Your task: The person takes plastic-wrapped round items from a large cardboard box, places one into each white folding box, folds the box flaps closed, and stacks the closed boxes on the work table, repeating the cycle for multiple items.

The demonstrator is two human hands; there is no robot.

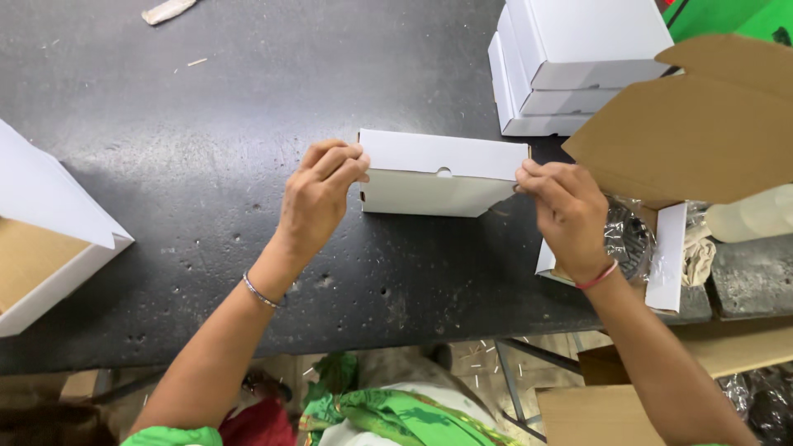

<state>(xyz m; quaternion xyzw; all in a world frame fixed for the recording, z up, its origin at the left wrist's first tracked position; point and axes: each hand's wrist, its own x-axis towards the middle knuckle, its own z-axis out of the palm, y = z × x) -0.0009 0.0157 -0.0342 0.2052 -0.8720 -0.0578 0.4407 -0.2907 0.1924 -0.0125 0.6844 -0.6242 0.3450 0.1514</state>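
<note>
Head view, one entry.

Item: a small white cardboard box (442, 173), closed, with a thumb notch in the front edge of the lid. It is set near the middle of a dark, pitted worktable (190, 165), slightly toward the far side, and is held at both ends.

Left hand (318, 198): the fingers are curled together and pinched on the left end of the box, thumb at the front and fingertips over the lid corner. A thin bangle is worn at the wrist.

Right hand (566, 211): the fingertips are drawn together and pressed on the right end of the box, where a side flap is seen partly tucked. A red band is worn at the wrist.

Handling, as judged: the box is taken to be light and thin-walled, stiff along its folds but easily dented on the flat panels; it is best held at the end corners and edges.

Surroundings: a stack of white boxes (570, 66) is placed at the far right; an open brown carton (702, 124) is seen right of the box; an open white box (49, 248) lies at the left edge; a crinkled plastic-wrapped part (628, 239) lies by the right wrist.
</note>
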